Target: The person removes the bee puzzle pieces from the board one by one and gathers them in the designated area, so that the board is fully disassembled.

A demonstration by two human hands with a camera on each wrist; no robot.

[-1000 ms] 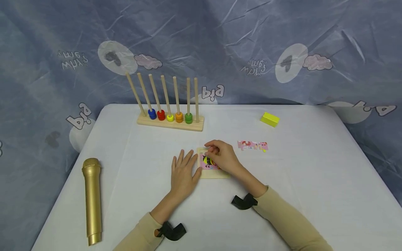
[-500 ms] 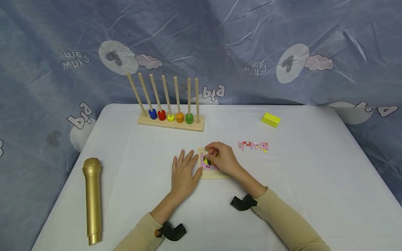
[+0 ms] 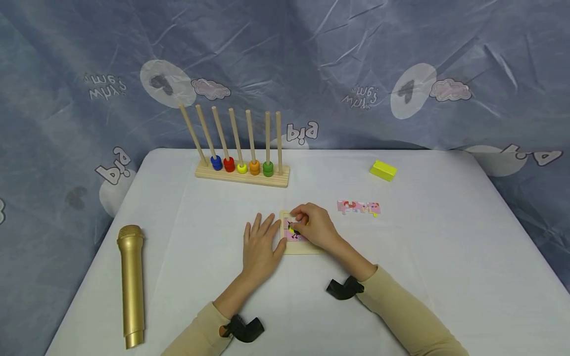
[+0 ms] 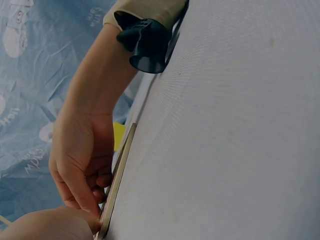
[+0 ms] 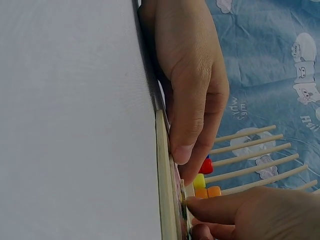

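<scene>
- Puzzle frame [image 3: 303, 250]: lies flat on the counter [image 3: 200, 222] between the two hands, directly in front of the person, where, I judge, both can reach it without stretching.
- Bee picture [image 3: 295, 232]: sits inside the frame, partly covered by the right hand, so I cannot make out every joint.
- Left hand [image 3: 260, 247]: released, palm down, fingers spread, thumb at the frame's near-left side; I take it as a brace against sliding.
- Right hand [image 3: 318, 229]: fingers bent, thumb on the picture. I cannot tell whether it grasps a piece or merely presses; the low approach seems suited to fine adjustment.
- Loose puzzle pieces [image 3: 355, 206]: in a row just beyond the frame to the right, apart from it, presumably kept within the right hand's easy reach.
- Peg rack [image 3: 242, 176], yellow block [image 3: 383, 170] and gold microphone [image 3: 131, 287]: well apart from the frame toward the counter's far and left parts, leaving, in my reading, elbow room for both arms.
</scene>
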